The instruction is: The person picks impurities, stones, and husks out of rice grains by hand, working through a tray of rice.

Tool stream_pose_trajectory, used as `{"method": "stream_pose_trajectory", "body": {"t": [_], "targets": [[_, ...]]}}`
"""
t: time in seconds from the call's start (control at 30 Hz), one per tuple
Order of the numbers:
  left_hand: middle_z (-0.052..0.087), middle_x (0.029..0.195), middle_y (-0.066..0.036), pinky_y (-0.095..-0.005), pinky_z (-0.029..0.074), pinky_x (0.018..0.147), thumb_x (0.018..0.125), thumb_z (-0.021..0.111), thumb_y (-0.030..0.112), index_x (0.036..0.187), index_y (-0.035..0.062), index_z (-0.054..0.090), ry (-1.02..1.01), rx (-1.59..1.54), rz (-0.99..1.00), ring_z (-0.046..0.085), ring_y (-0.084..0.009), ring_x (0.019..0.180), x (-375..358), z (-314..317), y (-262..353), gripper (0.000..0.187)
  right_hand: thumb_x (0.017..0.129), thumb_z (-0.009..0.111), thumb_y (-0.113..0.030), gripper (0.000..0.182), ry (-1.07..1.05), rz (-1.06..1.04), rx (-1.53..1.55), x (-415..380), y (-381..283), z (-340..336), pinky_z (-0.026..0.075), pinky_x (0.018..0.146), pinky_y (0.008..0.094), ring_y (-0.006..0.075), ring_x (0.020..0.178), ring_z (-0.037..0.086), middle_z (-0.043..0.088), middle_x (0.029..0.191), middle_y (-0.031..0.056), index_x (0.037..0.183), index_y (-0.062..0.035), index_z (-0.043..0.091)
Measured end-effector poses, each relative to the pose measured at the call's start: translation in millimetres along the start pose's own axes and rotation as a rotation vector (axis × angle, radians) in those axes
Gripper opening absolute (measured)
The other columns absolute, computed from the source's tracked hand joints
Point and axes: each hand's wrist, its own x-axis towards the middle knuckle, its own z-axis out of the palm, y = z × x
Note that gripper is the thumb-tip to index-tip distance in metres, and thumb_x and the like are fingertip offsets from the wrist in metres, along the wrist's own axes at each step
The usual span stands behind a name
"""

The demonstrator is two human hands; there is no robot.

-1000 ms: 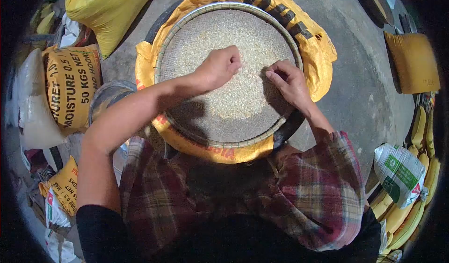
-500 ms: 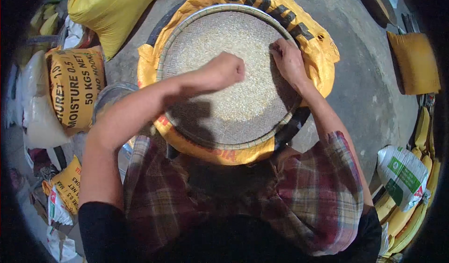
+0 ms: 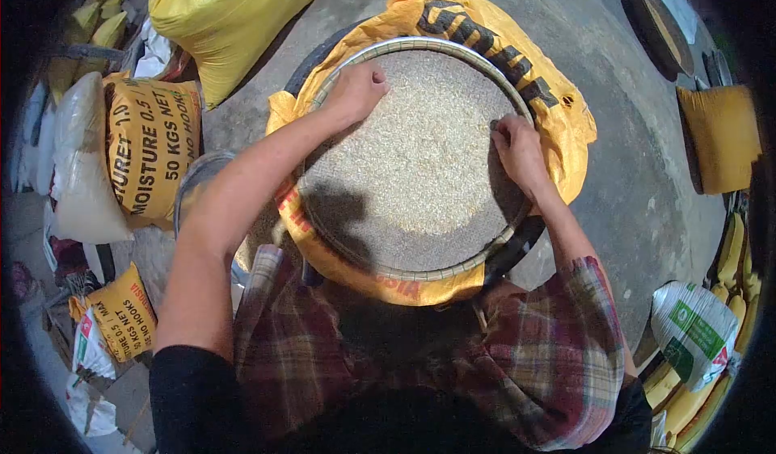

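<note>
A round woven tray (image 3: 412, 276) lies in front of me, with pale grain (image 3: 432, 163), which looks like rice, spread over its mesh. My left hand (image 3: 360, 92) is over the tray's upper left edge, its fingers curled closed; whatever is inside them is hidden. At the right side, just inside the rim, my right hand (image 3: 520, 153) has thumb and fingers pinched together. A small dark spot shows at its fingertips, too small to name. An orange woven sack (image 3: 570, 135) with black lettering surrounds the tray from beneath.
A full yellow sack (image 3: 230, 26) stands at upper left, above a printed orange sack (image 3: 153, 143). To the right are an orange-brown bag (image 3: 721, 139), a white and green bag (image 3: 693, 325) and several long yellow things (image 3: 731, 248). Grey floor (image 3: 622, 187) lies between.
My left hand has moved from above the middle of the grain to the tray's upper left edge. My right hand stays by the right rim. The whole view has shifted slightly.
</note>
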Motion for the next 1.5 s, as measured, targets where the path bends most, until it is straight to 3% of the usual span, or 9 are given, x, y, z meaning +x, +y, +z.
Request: {"method": "stream_pose_trajectory", "body": {"t": [0.17,0.33,0.4,0.67,0.77,1.03,1.2,1.3,1.5], "targets": [[0.063,0.070,-0.013,-0.0355,0.048,0.065,0.074,0.070,0.019,0.084,0.0017,0.063,0.033,0.115,0.022,0.063,-0.0227,0.069,13,11,-15,0.021,0.080,0.059,-0.011,0.016,-0.179,-0.070,0.027,6,1,10,0.045,0.072,0.0446,0.0421,0.080,0.056,0.056,0.082,0.0238,0.083,0.0028,0.053],[0.062,0.067,-0.009,-0.0304,0.048,0.062,0.075,0.067,0.014,0.081,0.0009,0.062,-0.132,-0.036,0.027,0.061,-0.0159,0.067,20,-9,-18,0.015,0.086,0.058,-0.010,0.012,-0.462,0.254,0.647,41,-18,-12,0.047,0.062,0.0244,0.0077,0.068,0.052,0.054,0.073,0.0011,0.079,-0.0039,0.050],[0.060,0.067,-0.004,-0.0249,0.047,0.059,0.077,0.066,0.010,0.083,0.0000,0.061,-0.312,-0.285,-0.016,0.057,-0.0096,0.066,32,-10,-34,0.013,0.085,0.058,-0.009,0.010,-0.511,0.231,0.678,64,-32,-14,0.046,0.062,0.0244,0.0086,0.067,0.052,0.054,0.073,0.0007,0.079,-0.0042,0.051],[0.067,0.079,-0.014,-0.0358,0.051,0.071,0.070,0.068,0.017,0.077,0.0074,0.069,0.071,-0.200,-0.052,0.066,-0.0259,0.075,25,6,-20,0.012,0.083,0.064,-0.010,0.008,-0.512,-0.014,0.414,136,-62,63,0.044,0.060,0.0250,0.0069,0.065,0.052,0.056,0.072,-0.0031,0.082,-0.0057,0.058],[0.067,0.074,-0.008,-0.0309,0.051,0.068,0.073,0.071,0.017,0.079,0.0037,0.067,0.128,-0.106,-0.061,0.063,-0.0168,0.068,19,12,-12,0.015,0.080,0.069,-0.015,0.014,-0.387,-0.117,0.240,128,-60,82,0.045,0.062,0.0276,0.0085,0.065,0.053,0.058,0.072,-0.0014,0.082,-0.0059,0.059],[0.064,0.079,-0.019,-0.0419,0.048,0.069,0.076,0.063,0.016,0.076,0.0032,0.063,0.123,0.021,-0.144,0.062,-0.0335,0.075,22,28,-11,0.013,0.076,0.068,-0.016,0.019,-0.277,-0.162,0.009,121,-72,86,0.048,0.074,0.0417,0.0355,0.081,0.062,0.064,0.083,0.0202,0.081,0.0007,0.062],[0.062,0.071,-0.009,-0.0300,0.049,0.059,0.075,0.061,0.006,0.079,0.0006,0.057,-0.042,-0.238,0.003,0.060,-0.0139,0.065,20,3,-35,0.008,0.084,0.062,-0.018,0.016,-0.399,-0.019,0.144,130,-60,72,0.045,0.067,0.0295,0.0116,0.067,0.051,0.053,0.069,0.0018,0.080,-0.0029,0.055],[0.062,0.071,-0.008,-0.0280,0.049,0.056,0.075,0.061,0.004,0.082,-0.0004,0.058,-0.143,-0.579,-0.063,0.059,-0.0118,0.061,16,-4,-44,0.009,0.083,0.064,-0.018,0.017,-0.324,-0.137,0.159,126,-61,69,0.045,0.068,0.0301,0.0130,0.068,0.052,0.055,0.071,0.0036,0.082,-0.0028,0.055],[0.065,0.070,-0.008,-0.0303,0.050,0.063,0.074,0.067,0.013,0.075,0.0023,0.065,-0.041,-0.068,-0.015,0.062,-0.0144,0.066,15,4,-23,0.011,0.079,0.065,-0.015,0.019,-0.325,-0.236,0.083,116,-76,84,0.047,0.079,0.0429,0.0373,0.088,0.060,0.062,0.086,0.0201,0.089,-0.0003,0.059]]}}
